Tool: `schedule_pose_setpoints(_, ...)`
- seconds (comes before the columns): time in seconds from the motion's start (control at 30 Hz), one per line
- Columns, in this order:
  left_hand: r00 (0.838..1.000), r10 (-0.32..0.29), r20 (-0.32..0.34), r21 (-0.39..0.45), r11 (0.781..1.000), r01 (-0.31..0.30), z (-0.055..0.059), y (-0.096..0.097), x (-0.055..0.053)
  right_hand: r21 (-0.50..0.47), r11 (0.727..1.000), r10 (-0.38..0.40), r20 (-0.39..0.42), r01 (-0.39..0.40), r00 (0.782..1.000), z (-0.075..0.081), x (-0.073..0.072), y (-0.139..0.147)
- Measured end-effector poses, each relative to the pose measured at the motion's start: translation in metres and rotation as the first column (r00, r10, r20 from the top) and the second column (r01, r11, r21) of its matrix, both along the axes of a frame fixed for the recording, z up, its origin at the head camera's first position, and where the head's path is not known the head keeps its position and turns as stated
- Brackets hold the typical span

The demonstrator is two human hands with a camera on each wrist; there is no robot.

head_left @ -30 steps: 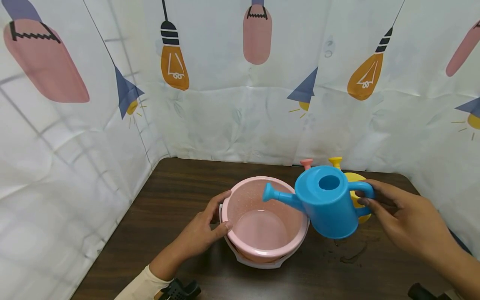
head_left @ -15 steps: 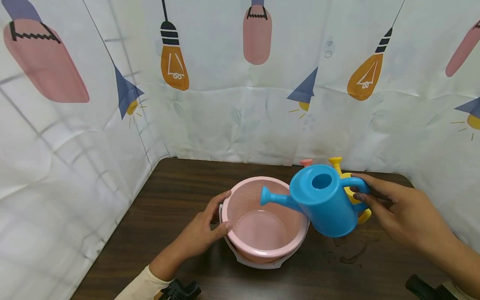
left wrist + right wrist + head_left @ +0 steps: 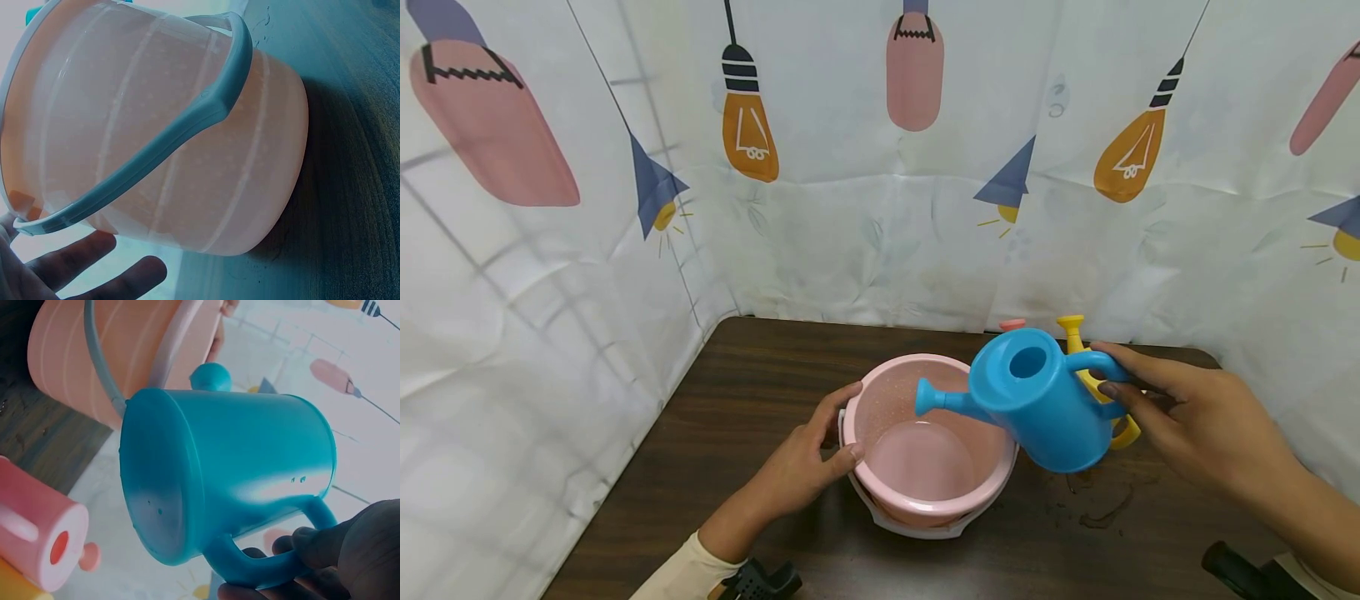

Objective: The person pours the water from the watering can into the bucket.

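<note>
A pink bucket (image 3: 925, 507) stands on the dark wood table, a little liquid showing at its bottom. My left hand (image 3: 801, 458) holds its left rim, thumb and index finger hooked over the edge. Two other fingers (image 3: 125, 278) stretch out beside the bucket wall in the left wrist view. By its handle, my right hand (image 3: 1202, 417) grips a blue watering can (image 3: 1052, 408), tilted with its spout over the bucket's opening. No water shows leaving the spout. In the right wrist view the can's underside faces the camera and the curled fingers wrap its handle.
Behind the blue can are a yellow watering can (image 3: 1072, 333) and a pink watering can (image 3: 59, 534), mostly hidden in the head view. Wet marks (image 3: 1105, 512) lie on the table (image 3: 760, 367) right of the bucket. A patterned white curtain (image 3: 850, 242) hangs around the table.
My right hand has moved slightly left with the blue watering can, which tips further toward the bucket. More of the yellow can shows behind it. The left hand and bucket stay put.
</note>
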State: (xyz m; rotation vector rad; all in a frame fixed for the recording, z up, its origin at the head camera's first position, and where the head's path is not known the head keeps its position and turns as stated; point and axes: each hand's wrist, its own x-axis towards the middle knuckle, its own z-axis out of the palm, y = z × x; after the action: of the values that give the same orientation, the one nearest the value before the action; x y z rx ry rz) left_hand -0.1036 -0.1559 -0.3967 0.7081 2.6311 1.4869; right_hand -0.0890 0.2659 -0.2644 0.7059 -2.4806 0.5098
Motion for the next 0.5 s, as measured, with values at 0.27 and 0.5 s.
schedule_pose_setpoints(0.27, 1.000, 0.006, 0.003, -0.005, 1.000, -0.006, 0.0002, -0.0003, 0.0004, -0.006, 0.999, 0.031, -0.024, -0.031, 0.999, 0.0027, -0.0014, -0.0055)
schedule_pose_setpoints(0.5, 1.000, 0.010, 0.021, 0.004, 1.000, -0.010, -0.0007, -0.0005, 0.0002, -0.003, 0.999, 0.046, -0.038, -0.046, 0.998, 0.0050, -0.0034, -0.0088)
